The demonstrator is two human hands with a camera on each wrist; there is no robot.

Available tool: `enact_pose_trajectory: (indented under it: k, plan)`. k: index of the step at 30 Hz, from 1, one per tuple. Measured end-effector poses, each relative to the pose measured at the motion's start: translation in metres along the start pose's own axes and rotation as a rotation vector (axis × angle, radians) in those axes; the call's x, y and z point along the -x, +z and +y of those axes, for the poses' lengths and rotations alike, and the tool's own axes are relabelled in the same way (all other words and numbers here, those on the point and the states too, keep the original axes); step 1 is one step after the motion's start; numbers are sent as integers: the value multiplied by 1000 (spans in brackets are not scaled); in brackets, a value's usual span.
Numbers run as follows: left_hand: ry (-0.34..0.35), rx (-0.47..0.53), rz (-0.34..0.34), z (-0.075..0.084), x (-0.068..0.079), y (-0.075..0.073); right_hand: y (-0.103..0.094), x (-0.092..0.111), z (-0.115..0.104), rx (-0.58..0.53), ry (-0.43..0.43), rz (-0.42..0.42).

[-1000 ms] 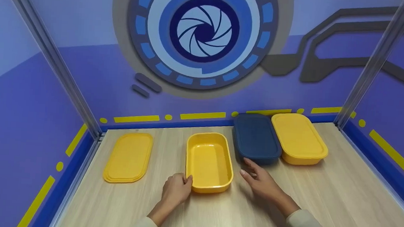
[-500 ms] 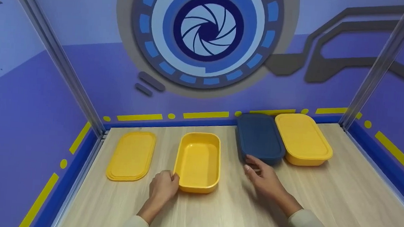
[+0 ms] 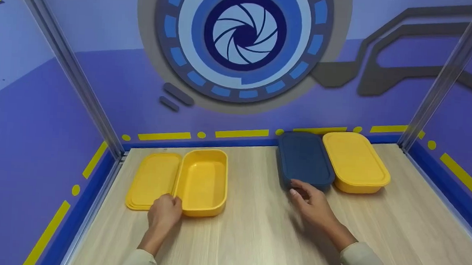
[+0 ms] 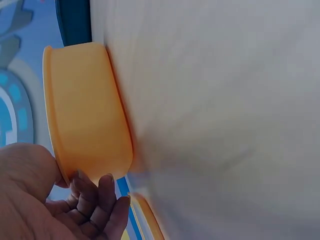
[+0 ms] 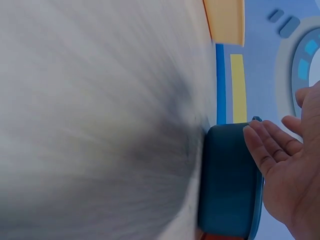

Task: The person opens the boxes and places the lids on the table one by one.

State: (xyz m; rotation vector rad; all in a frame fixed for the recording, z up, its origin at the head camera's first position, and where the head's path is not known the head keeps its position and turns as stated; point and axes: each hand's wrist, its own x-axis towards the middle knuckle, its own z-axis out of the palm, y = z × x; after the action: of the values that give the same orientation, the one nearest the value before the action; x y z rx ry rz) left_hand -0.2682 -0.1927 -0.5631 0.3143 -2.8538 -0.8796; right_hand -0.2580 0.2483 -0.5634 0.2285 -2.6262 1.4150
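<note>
An uncovered yellow food container (image 3: 204,181) stands beside a flat yellow lid (image 3: 154,180) on the left of the table. My left hand (image 3: 165,212) pinches the container's near left corner, thumb against the rim and fingers curled at the outer wall, as the left wrist view shows. A dark blue lidded container (image 3: 306,159) stands at the back right. Close to its near left corner is my right hand (image 3: 313,205), fingers loosely bent and holding nothing. In the right wrist view its fingertips (image 5: 254,129) lie at the blue container's edge; whether they touch cannot be told.
A second yellow container (image 3: 356,162), with its lid on, stands right against the blue one. Behind them rises a printed blue-purple wall (image 3: 112,80). The wooden table (image 3: 250,240) runs between side panels with metal corner posts.
My left hand has slid the uncovered yellow container leftward across the table, up to the yellow lid. My right hand stays near the blue container, almost unmoved.
</note>
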Motion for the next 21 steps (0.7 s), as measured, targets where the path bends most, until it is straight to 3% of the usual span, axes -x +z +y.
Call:
enact_pose_trajectory:
  k: [6,13,21]
  plan:
    - [-37,-34,12,-17,-11,-13,-6,-1,2,27,9,2]
    - [-59,-83,-16,-21,-24,-20,-9,-2,2,53,4,9]
    - [-71,-74,21,-31,-37,-23,-10,-2,3,65,-3,40]
